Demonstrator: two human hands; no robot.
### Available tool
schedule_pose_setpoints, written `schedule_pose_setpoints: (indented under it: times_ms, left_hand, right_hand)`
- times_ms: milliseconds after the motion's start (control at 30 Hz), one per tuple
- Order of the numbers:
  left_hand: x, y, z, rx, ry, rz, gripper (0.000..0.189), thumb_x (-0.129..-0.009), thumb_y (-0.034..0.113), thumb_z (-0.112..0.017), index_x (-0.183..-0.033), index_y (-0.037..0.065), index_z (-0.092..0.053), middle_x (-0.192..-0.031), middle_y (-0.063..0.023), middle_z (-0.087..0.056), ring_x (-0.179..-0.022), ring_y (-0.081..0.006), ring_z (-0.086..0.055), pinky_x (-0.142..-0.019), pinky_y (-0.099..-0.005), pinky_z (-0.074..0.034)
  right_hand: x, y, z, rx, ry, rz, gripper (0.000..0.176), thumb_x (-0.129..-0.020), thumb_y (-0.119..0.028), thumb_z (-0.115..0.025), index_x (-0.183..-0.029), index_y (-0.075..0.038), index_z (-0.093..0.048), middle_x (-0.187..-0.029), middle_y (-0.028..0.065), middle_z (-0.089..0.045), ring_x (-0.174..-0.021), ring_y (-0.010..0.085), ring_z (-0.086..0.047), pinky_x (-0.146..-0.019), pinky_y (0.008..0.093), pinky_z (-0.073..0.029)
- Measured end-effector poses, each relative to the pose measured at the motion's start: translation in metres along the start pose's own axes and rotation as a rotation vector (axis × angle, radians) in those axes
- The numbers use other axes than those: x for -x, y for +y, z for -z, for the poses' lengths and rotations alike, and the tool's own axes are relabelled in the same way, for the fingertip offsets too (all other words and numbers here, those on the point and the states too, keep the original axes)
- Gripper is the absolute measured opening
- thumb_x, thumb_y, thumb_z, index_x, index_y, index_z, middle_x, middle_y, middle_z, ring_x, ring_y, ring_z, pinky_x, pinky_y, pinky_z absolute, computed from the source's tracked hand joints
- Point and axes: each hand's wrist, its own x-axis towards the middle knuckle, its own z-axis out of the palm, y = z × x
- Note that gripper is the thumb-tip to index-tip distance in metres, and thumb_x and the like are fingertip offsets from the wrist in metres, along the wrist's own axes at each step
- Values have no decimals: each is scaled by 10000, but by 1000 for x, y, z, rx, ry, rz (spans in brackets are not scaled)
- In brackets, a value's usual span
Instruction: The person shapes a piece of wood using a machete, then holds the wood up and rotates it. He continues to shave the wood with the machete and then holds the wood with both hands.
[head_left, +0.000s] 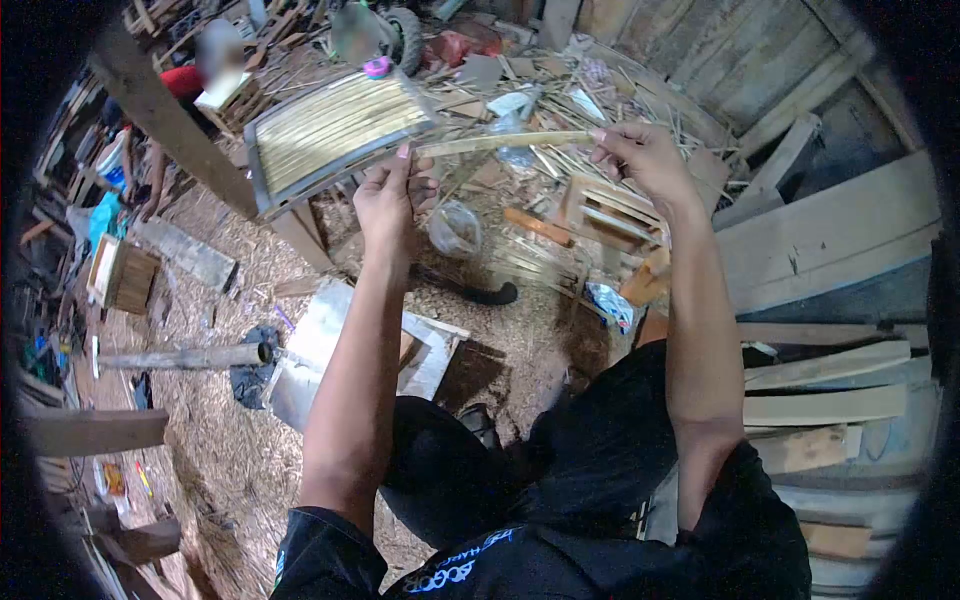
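Observation:
A thin, pale bamboo strip (505,142) stretches between my hands, level and slightly bowed. My left hand (390,198) pinches it near its left end with thumb and finger. At the other end, the fingertips of my right hand (645,165) are closed on the strip. Just beyond my left hand is a grey-edged rectangular frame (262,172) filled with rows of pale slats. A pink round object (377,67) sits at its far edge. Below the strip, a clear plastic bag (455,230) lies on the floor.
Shavings and offcuts cover the floor (215,420). A small wooden frame (590,195) lies ahead on the right. Boards (830,405) are stacked to my right. A wooden post (170,120) slants up at left, where another person (185,85) is near a small box (225,92).

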Motion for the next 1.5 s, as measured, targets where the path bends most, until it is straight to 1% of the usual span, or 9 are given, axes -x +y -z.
schedule_pose_setpoints:
  times_ms: [167,433,633,833,933,1100,1233,1400,1500]
  left_hand:
    - [-8,-29,-24,-14,-38,43,277,-995,278,-707,-902,19,-674,-885,-109,-734,-677,-167,-674,-625,-297,-536]
    - [-19,-71,-62,-195,-99,141,263,-989,223,-708,-1063,-30,-710,-920,-98,-733,-741,-170,-690,-695,-305,-559]
    - [-21,-115,-110,-339,-223,186,237,-982,198,-713,-1116,3,-705,-946,-70,-708,-765,-156,-679,-707,-282,-556]
    - [-47,-201,-153,-443,-425,258,229,-986,175,-704,-1087,-30,-704,-894,-92,-717,-725,-154,-689,-679,-296,-574]
    - [-57,-244,-171,-435,-426,317,247,-977,165,-713,-1086,-56,-703,-884,-112,-734,-698,-170,-699,-644,-287,-571]
    - [-69,-294,-166,-584,-417,265,160,-954,76,-706,-1031,-54,-756,-869,-111,-754,-715,-140,-697,-599,-267,-535]
    - [-79,-303,-175,-866,-405,25,229,-894,177,-796,-1002,-25,-795,-899,-97,-776,-750,-149,-685,-702,-302,-547]
    - [-98,-326,-169,-1042,-338,96,380,-809,346,-864,-1018,33,-809,-932,-167,-782,-841,-234,-759,-816,-348,-567]
    - [-98,-341,-160,-954,-373,177,358,-804,347,-868,-1022,68,-816,-936,-137,-789,-827,-223,-759,-809,-345,-572]
  right_hand:
    - [2,25,28,-1,1,-60,233,-979,-199,-714,-1005,32,-721,-826,53,-705,-629,79,-566,-563,239,-438]
    - [-14,67,86,106,8,-126,204,-987,-179,-702,-997,24,-723,-829,32,-695,-635,88,-562,-573,243,-442]
    - [10,158,104,-291,266,-65,174,-982,-150,-701,-1005,23,-699,-846,67,-707,-611,96,-602,-539,251,-485]
    - [29,227,154,-317,428,-181,200,-992,-147,-676,-1051,40,-714,-828,65,-716,-608,109,-619,-537,270,-508]
    - [24,265,175,-9,484,-186,250,-1007,-118,-634,-1150,81,-678,-823,74,-677,-674,121,-620,-606,279,-517]
    - [27,314,168,-201,578,-268,178,-950,-82,-692,-1048,65,-709,-810,83,-702,-662,123,-643,-580,274,-516]
    - [25,342,170,-156,535,-296,129,-882,-68,-754,-922,50,-717,-840,98,-735,-651,124,-657,-570,273,-522]
    - [19,346,167,-115,620,-377,151,-848,-51,-766,-947,59,-735,-797,78,-730,-653,117,-655,-594,266,-518]
    - [21,343,159,-142,652,-388,149,-847,-43,-755,-957,58,-747,-777,61,-724,-652,112,-648,-600,267,-515]
